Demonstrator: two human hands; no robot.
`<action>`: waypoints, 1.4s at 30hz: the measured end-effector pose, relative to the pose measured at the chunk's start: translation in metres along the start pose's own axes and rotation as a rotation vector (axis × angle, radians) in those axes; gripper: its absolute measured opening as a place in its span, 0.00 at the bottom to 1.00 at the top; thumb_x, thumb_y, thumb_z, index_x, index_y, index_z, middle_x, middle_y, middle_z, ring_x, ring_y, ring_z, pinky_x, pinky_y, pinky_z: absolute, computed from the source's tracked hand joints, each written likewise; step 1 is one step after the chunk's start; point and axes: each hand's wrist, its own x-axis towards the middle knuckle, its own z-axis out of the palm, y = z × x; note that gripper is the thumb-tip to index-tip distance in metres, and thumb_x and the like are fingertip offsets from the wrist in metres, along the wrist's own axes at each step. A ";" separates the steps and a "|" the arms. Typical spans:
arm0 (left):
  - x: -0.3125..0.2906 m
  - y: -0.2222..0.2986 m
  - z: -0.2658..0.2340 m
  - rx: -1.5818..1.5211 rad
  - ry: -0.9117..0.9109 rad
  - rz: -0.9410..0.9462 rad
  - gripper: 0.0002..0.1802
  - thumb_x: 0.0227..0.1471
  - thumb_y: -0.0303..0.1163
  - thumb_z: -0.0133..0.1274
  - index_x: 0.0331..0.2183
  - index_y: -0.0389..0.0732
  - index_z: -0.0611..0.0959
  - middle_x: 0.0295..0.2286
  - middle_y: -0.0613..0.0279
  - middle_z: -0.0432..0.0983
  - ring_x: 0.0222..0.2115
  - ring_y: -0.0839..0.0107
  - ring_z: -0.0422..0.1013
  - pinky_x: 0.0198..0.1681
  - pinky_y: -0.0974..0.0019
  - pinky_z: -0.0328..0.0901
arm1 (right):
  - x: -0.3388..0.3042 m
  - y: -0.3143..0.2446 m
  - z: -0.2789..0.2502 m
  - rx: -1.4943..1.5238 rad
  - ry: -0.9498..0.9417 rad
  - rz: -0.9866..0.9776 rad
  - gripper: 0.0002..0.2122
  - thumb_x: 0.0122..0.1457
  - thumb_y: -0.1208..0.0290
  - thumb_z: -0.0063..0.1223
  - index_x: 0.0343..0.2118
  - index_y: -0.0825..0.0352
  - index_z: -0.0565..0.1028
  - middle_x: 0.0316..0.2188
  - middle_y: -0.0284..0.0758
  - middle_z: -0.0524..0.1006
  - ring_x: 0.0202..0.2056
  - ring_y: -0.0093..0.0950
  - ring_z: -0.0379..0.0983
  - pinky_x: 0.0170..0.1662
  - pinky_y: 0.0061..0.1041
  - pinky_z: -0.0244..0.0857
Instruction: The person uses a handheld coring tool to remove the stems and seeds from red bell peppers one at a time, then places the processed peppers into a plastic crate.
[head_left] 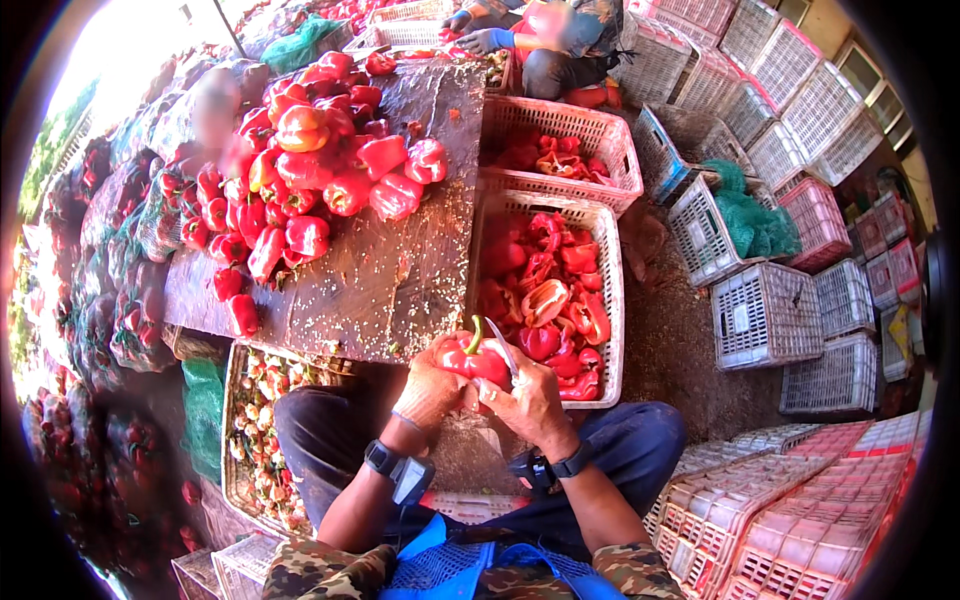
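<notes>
- Just off the near edge of the table, a red pepper sits in the left hand, fingers curled round it, stem up, presumably to leave the top exposed.
- Facing the table from the pepper's right, the right hand grips a slim knife, blade tilted beside the stem; whether it touches, I cannot tell.
- Toward the table's far left, whole peppers are heaped, leaving its brown, stained top bare nearer the hands; pale seeds litter it.
- Along the table's right side stands a crate of cut peppers, likely there for reach; below its near-left corner, a crate of scraps.
- Right of the table, stacked crates; left, net sacks; past its far end, a co-worker.
</notes>
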 end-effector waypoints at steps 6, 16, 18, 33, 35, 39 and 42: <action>0.029 -0.055 -0.008 -0.028 -0.090 0.131 0.28 0.45 0.23 0.66 0.50 0.34 0.77 0.43 0.60 0.81 0.43 0.72 0.76 0.49 0.69 0.72 | -0.001 0.007 -0.005 0.120 -0.061 0.093 0.21 0.56 0.68 0.62 0.53 0.68 0.76 0.32 0.46 0.83 0.32 0.41 0.82 0.37 0.36 0.74; 0.027 -0.051 -0.006 -0.298 -0.179 -0.075 0.30 0.35 0.17 0.64 0.46 0.33 0.79 0.37 0.56 0.82 0.36 0.67 0.79 0.37 0.65 0.75 | -0.005 0.008 -0.020 0.245 -0.152 0.166 0.17 0.60 0.74 0.57 0.51 0.74 0.78 0.40 0.42 0.84 0.40 0.23 0.79 0.45 0.26 0.73; 0.035 -0.063 -0.008 -0.409 -0.185 -0.044 0.27 0.38 0.19 0.62 0.45 0.30 0.79 0.36 0.53 0.82 0.34 0.65 0.79 0.36 0.63 0.76 | -0.006 0.009 -0.021 0.237 -0.176 0.250 0.16 0.59 0.76 0.57 0.50 0.75 0.78 0.40 0.39 0.84 0.41 0.23 0.79 0.46 0.25 0.73; 0.053 -0.110 0.010 -0.923 -0.118 -0.105 0.17 0.66 0.37 0.48 0.52 0.39 0.78 0.43 0.56 0.80 0.45 0.64 0.76 0.46 0.64 0.73 | -0.009 0.037 -0.025 0.662 0.156 0.608 0.14 0.59 0.77 0.58 0.48 0.70 0.77 0.27 0.31 0.81 0.18 0.17 0.72 0.17 0.17 0.64; 0.076 -0.093 0.004 -0.803 0.067 -0.023 0.15 0.66 0.38 0.48 0.45 0.39 0.80 0.36 0.56 0.80 0.36 0.61 0.77 0.37 0.57 0.74 | -0.019 0.041 -0.020 0.399 0.270 0.368 0.14 0.59 0.78 0.58 0.48 0.70 0.77 0.28 0.32 0.81 0.18 0.18 0.72 0.18 0.17 0.64; 0.068 -0.040 -0.001 -0.626 0.097 0.030 0.15 0.61 0.40 0.57 0.39 0.38 0.83 0.28 0.62 0.78 0.24 0.68 0.75 0.24 0.64 0.69 | -0.020 0.035 -0.044 0.172 0.424 0.177 0.15 0.62 0.78 0.58 0.51 0.71 0.75 0.35 0.36 0.82 0.26 0.23 0.78 0.29 0.21 0.72; 0.045 -0.035 -0.017 -0.678 -0.221 0.047 0.19 0.61 0.45 0.58 0.41 0.36 0.82 0.26 0.62 0.78 0.20 0.71 0.73 0.21 0.69 0.66 | 0.006 0.011 -0.061 -0.250 0.135 0.102 0.30 0.54 0.67 0.70 0.60 0.65 0.72 0.47 0.46 0.81 0.44 0.37 0.81 0.48 0.33 0.75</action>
